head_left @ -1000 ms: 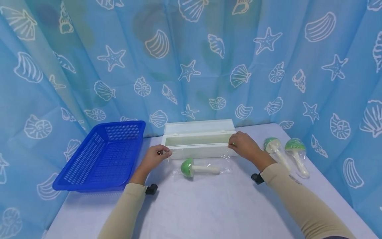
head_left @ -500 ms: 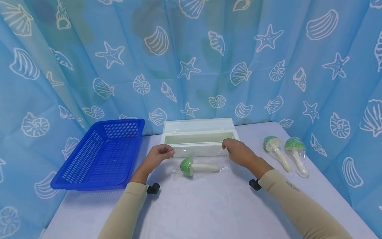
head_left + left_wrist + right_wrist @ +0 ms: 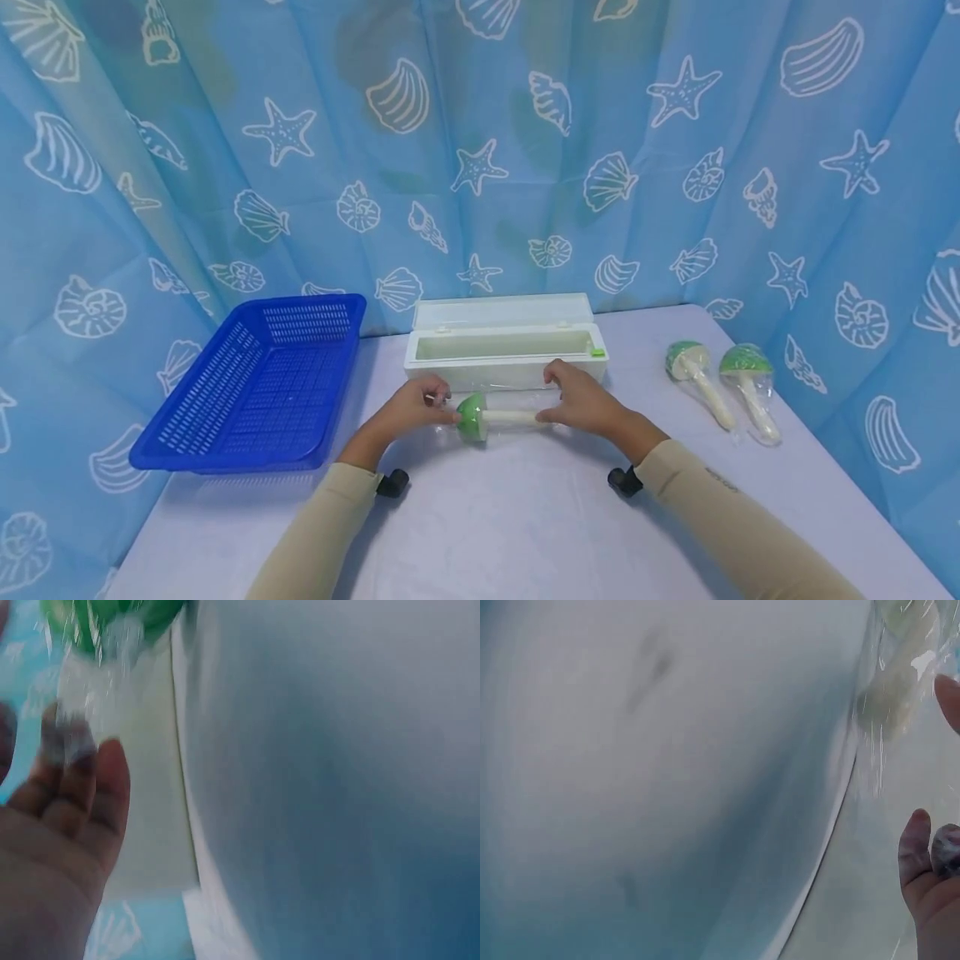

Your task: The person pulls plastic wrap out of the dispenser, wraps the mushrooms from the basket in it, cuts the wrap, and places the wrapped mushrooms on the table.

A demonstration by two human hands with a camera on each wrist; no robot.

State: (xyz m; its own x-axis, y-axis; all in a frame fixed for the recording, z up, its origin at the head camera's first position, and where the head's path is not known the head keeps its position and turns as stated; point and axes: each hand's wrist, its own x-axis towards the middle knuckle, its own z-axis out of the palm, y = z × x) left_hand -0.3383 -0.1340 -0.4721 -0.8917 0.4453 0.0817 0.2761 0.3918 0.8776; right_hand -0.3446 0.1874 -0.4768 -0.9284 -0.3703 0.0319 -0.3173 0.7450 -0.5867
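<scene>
A toy mushroom point(image 3: 471, 417) with a green cap and pale stem lies sideways in clear plastic film, in front of the long white box point(image 3: 480, 374). My left hand point(image 3: 411, 407) is at the cap end, thumb tip against the cap and curved fingers in the film. At the stem end, my right hand point(image 3: 588, 408) has its thumb by the stem tip and its index finger curved above, apart from the thumb. In the left wrist view, shiny film covers the fingertips point(image 3: 75, 746). The right wrist view shows film over the stem and bent fingers point(image 3: 915, 844).
The white box's lid point(image 3: 502, 310) stands raised at the back. A blue plastic basket point(image 3: 337, 417) stands at the left. Two more wrapped mushrooms point(image 3: 705, 387) point(image 3: 753, 396) lie at the right. A blue shell-patterned curtain point(image 3: 480, 225) hangs behind the white-covered table point(image 3: 495, 533).
Both hands have moved inward and lower, from the film's upper corners by the box to the mushroom's two ends. The right hand has left the box's front edge. The mushroom has barely moved.
</scene>
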